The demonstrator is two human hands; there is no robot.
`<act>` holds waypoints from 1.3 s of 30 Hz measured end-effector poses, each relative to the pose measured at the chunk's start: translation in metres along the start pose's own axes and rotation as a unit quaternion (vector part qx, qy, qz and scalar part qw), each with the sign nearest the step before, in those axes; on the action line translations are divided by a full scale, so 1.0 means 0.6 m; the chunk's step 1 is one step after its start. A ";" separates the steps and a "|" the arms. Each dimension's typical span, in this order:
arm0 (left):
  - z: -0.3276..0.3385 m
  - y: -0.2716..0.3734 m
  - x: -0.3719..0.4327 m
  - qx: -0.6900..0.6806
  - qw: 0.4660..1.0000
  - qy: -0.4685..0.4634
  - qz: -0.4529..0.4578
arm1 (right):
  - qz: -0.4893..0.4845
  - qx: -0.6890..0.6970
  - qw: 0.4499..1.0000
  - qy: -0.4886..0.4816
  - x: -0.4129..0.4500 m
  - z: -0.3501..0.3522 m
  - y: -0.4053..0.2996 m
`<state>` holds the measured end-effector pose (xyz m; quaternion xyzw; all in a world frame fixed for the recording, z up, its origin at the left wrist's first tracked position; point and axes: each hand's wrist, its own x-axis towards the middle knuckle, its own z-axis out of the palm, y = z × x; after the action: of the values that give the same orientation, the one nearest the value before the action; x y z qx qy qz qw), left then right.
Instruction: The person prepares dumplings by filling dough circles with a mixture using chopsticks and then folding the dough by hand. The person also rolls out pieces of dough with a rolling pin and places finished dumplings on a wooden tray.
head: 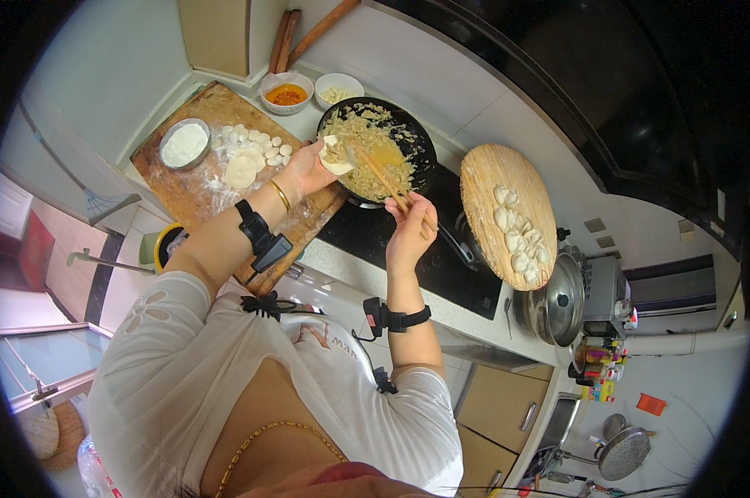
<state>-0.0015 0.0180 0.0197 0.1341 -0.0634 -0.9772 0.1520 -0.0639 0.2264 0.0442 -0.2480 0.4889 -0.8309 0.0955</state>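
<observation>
My left hand (309, 167) holds a round dough wrapper (340, 167) with some filling on it, at the near-left rim of a black wok (424, 134). The wok contains chopped filling (365, 127) with a yellowish liquid at one side. My right hand (412, 233) grips wooden chopsticks (384, 177), whose tips are by the wrapper and over the filling. On the floured wooden board (182, 193) at the left lie flattened wrappers (242, 171), several small dough pieces (275, 149) and a bowl of flour (185, 144).
Behind the board stand a bowl of orange food (286, 94) and a white bowl (339, 87). A round wooden board (484, 187) with several dumplings (519, 239) lies right of the wok, above the black cooktop (468, 286). Beyond it is a lidded metal pot (561, 302).
</observation>
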 end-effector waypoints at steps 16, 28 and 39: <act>0.001 -0.013 -0.005 0.009 1.000 0.011 0.022 | 0.014 -0.111 0.993 0.030 0.050 -0.080 0.078; 0.041 0.020 -0.106 0.050 0.990 -0.118 -0.065 | -0.269 -0.443 0.829 -0.208 -0.011 0.074 0.014; 0.019 0.040 -0.175 0.167 0.977 -0.128 -0.013 | -0.210 -0.300 0.900 -0.236 -0.022 0.155 0.025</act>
<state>0.0983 0.0293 0.0600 0.0318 -0.2432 -0.9637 0.1058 -0.0066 0.1530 0.0644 -0.5502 0.6149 -0.5630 -0.0473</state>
